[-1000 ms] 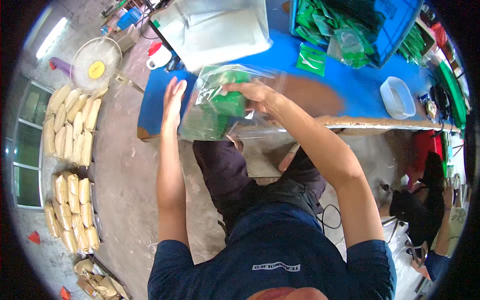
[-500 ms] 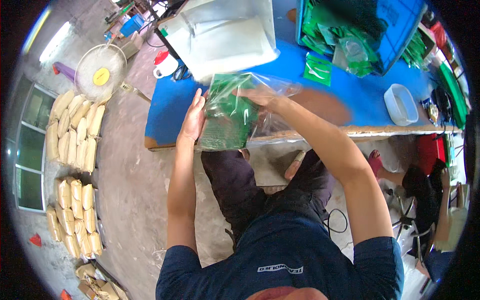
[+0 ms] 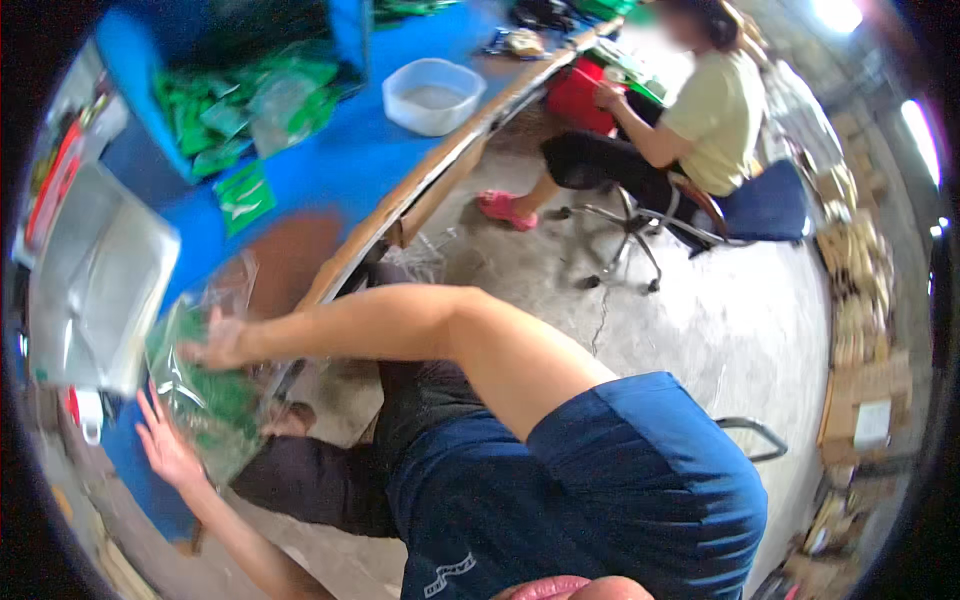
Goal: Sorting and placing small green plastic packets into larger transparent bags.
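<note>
A clear plastic bag with green packets inside (image 3: 215,405) lies at the blue table's near edge, between my two hands. My left hand (image 3: 168,442) is beside the bag, fingers stretched and spread, with nothing gripped. Over the bag's upper part rests my right hand (image 3: 222,342), its fingers apart and slightly blurred; it appears to touch the plastic without closing on it. Past my hands sits a pile of flat clear bags (image 3: 100,270). A single small green packet (image 3: 244,196) with a white shape on it lies on the table.
A blue crate (image 3: 135,85) full of green packets stands at the far side. Near the table edge is a translucent white tub (image 3: 400,105). A white mug with red (image 3: 88,410) is at left. Another person (image 3: 715,130) sits on a wheeled chair to the right.
My view has swung to the right, bringing the seated co-worker into sight. My hands have loosened from around the bag, the left one now spread beside it.
</note>
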`<action>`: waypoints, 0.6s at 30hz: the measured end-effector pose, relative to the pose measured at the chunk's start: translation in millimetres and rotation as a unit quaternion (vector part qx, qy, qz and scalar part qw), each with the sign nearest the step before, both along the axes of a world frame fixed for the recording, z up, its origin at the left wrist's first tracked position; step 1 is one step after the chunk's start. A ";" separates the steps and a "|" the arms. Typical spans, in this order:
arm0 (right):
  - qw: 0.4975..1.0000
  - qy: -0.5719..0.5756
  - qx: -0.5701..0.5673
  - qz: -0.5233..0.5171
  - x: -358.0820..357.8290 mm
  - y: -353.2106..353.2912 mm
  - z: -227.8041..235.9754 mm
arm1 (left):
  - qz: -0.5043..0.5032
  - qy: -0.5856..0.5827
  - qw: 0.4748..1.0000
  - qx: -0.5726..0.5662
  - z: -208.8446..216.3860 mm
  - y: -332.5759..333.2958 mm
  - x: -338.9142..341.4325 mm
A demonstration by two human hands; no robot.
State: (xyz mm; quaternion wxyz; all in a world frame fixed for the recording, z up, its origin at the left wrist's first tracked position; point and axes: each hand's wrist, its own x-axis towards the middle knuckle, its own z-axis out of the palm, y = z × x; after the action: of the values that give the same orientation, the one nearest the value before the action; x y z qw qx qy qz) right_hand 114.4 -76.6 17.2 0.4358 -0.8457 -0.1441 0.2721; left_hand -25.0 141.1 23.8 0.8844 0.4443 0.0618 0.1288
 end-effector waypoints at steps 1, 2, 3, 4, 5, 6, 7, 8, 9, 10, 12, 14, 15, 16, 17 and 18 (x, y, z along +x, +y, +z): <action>0.999 0.004 0.039 0.019 2.6 -4.7 -4.9 | -0.011 -0.001 1.000 -0.012 5.4 -16.0 6.4; 0.996 0.015 0.077 0.041 1.8 -14.5 -9.8 | -0.031 0.000 0.999 -0.016 2.6 -28.6 13.5; 0.997 0.015 0.076 0.024 4.1 -24.2 -13.3 | -0.023 0.019 0.999 -0.034 1.6 -38.9 20.1; 0.997 0.005 0.080 0.014 6.8 -31.7 -15.5 | -0.013 0.039 0.998 -0.049 0.3 -43.8 24.1; 0.996 -0.007 0.085 0.015 5.3 -33.7 -14.0 | -0.007 0.071 0.997 -0.019 -9.3 -31.0 17.6; 0.996 -0.010 0.087 0.009 2.7 -34.0 -14.0 | -0.012 0.068 0.997 -0.017 -12.8 -29.4 11.7; 0.995 -0.004 0.100 -0.023 -2.1 -32.6 -15.3 | -0.013 0.082 0.996 0.012 -17.1 -27.6 6.5; 0.992 0.002 0.114 -0.051 -7.4 -28.1 -17.6 | -0.007 0.096 0.995 0.041 -18.7 -27.4 2.2; 0.988 0.011 0.129 -0.080 -12.9 -23.2 -22.0 | -0.043 0.067 0.995 0.063 -17.8 -28.2 0.1; 0.988 0.010 0.130 -0.080 -13.8 -16.1 -24.6 | -0.044 0.067 0.995 0.064 -18.5 -28.3 1.3; 0.992 -0.016 0.105 -0.074 5.3 -7.5 -17.9 | -0.047 0.047 0.981 0.184 -7.0 -38.2 19.3; 0.986 -0.104 0.129 -0.014 12.8 -11.9 -19.2 | -0.054 0.028 0.977 0.206 -16.1 -17.8 24.8; 0.991 -0.052 0.116 0.029 -0.9 -10.3 -19.0 | -0.037 0.027 0.974 0.221 -29.2 5.1 8.5; 0.992 -0.004 0.102 0.074 -11.1 -9.7 -16.9 | -0.014 0.037 0.974 0.224 -33.7 13.9 -5.5; 0.990 -0.002 0.082 0.111 -21.6 -3.2 -10.3 | -0.020 0.040 0.957 0.288 -27.8 16.5 -18.3; 0.994 -0.093 -0.007 0.063 -35.3 7.2 -5.4 | -0.025 0.044 0.933 0.356 -8.9 9.1 -29.1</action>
State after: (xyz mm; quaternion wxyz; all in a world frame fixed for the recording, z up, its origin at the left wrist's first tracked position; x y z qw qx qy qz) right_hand 79.1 -69.3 11.8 0.3963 -0.8597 -0.2353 0.2204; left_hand -54.1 150.2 14.8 0.6672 0.7369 0.0393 0.1008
